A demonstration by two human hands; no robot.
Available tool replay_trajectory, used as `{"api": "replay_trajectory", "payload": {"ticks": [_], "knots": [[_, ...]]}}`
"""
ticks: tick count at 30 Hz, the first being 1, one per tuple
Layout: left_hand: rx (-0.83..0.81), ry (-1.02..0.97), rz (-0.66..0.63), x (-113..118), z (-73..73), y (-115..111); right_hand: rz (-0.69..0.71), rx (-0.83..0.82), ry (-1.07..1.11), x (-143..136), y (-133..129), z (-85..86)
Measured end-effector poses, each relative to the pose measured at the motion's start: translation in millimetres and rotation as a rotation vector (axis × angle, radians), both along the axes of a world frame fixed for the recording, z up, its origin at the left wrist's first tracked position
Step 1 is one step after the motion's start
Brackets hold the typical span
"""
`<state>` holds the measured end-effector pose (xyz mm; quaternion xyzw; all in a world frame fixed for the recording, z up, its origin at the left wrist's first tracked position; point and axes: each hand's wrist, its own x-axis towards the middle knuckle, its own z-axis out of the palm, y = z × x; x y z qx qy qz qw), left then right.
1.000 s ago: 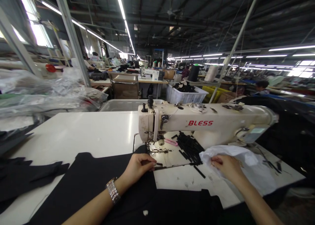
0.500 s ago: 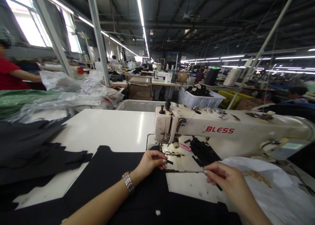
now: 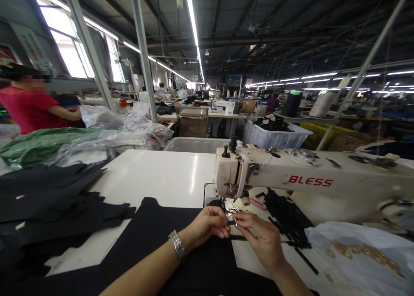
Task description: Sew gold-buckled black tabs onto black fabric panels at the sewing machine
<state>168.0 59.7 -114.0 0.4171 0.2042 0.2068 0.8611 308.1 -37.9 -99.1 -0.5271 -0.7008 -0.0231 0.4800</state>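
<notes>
My left hand [image 3: 211, 222], with a metal watch at the wrist, pinches a short black fabric strip [image 3: 232, 222]. Fingertips of my right hand [image 3: 260, 237] meet it at the strip's right end, closed on a small shiny piece that looks like a metal ring, partly hidden. Both hands are just in front of the presser foot area of a white sewing machine [image 3: 310, 182]. Under my left forearm lies a large black fabric panel [image 3: 152, 235]. Right of the needle area is a heap of black strips [image 3: 287, 216], and a single loose strip [image 3: 306, 260] lies nearer me.
Gold-coloured rings [image 3: 365, 253] lie on a white plastic bag [image 3: 326, 231] at the right. A pink thread snip or clip [image 3: 258, 203] rests by the machine. Dark cut pieces [image 3: 64, 214] cover the table's left. A person in red [image 3: 32, 106] works beyond plastic-wrapped goods [image 3: 129, 136].
My right hand has moved left from beside the strip heap to meet my left hand at the strip. The view has shifted, showing more of the ring bag and the person in red.
</notes>
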Motion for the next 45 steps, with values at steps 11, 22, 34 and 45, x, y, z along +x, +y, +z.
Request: {"api": "replay_trajectory", "payload": {"ticks": [11, 22, 34, 45], "knots": [[0.06, 0.053, 0.045, 3, -1.0, -4, 0.005, -0.087, 0.025, 1, 0, -3.0], [0.114, 0.056, 0.069, 5, -3.1, -7, 0.039, -0.204, 0.223, 2, -1, -6.4], [0.195, 0.039, 0.074, 3, -5.2, -6, 0.138, -0.376, 0.304, 9, -1, 0.3], [0.272, 0.083, 0.027, 2, -2.4, -8, 0.118, -0.383, 0.184, 5, 2, -4.9]]}}
